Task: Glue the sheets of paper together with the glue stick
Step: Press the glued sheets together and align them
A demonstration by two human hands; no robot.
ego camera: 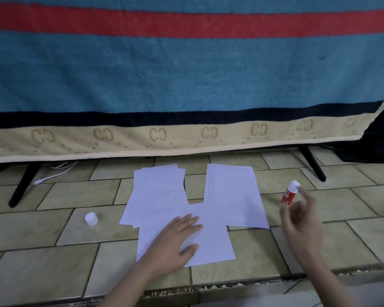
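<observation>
Several white paper sheets lie on the tiled floor. A fanned pile (pixel 157 193) sits at the left, another sheet (pixel 233 193) at the right, and a front sheet (pixel 211 238) overlaps both. My left hand (pixel 175 238) lies flat on the front sheet, fingers spread. A red glue stick (pixel 289 194) with white glue exposed stands upright on the floor to the right of the sheets. My right hand (pixel 299 220) hovers just beside it, blurred, fingers apart and holding nothing. The white cap (pixel 91 218) rests on the floor to the left of the papers.
A blue, red and beige striped towel (pixel 186 85) hangs over a stand with black legs (pixel 22 185) behind the papers. A white cable (pixel 53 172) lies under it at the left. A step edge (pixel 230 284) runs along the front.
</observation>
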